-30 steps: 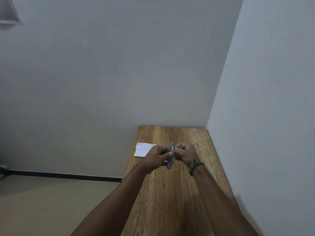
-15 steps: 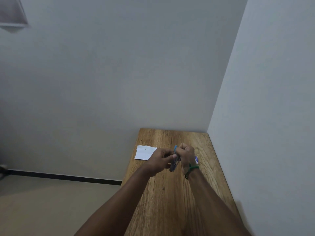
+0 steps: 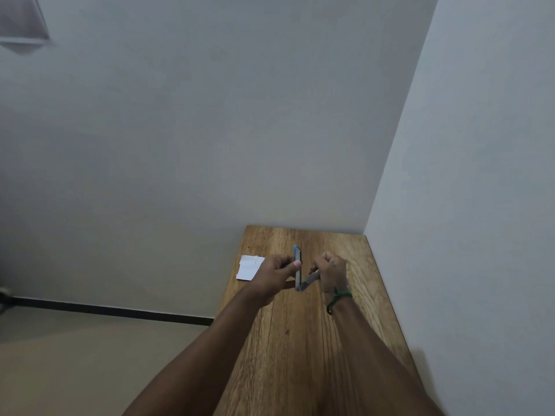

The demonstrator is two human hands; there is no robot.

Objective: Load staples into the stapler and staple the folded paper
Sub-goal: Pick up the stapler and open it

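Note:
A small blue stapler (image 3: 298,267) is held above the wooden table (image 3: 300,340), swung apart into a V. My left hand (image 3: 277,273) pinches its upright blue top arm. My right hand (image 3: 330,273) grips the lower metal arm, which slants down to the hinge. A green band circles my right wrist. The folded white paper (image 3: 249,267) lies flat at the table's left edge, just left of my left hand. No staples can be made out.
The narrow table stands in a room corner, with a white wall along its right side and another behind its far end. To the left the table edge drops to a beige floor with a dark skirting strip.
The stapler was closed between both hands; now its top arm has swung up and my hands have moved apart, spreading it into a V.

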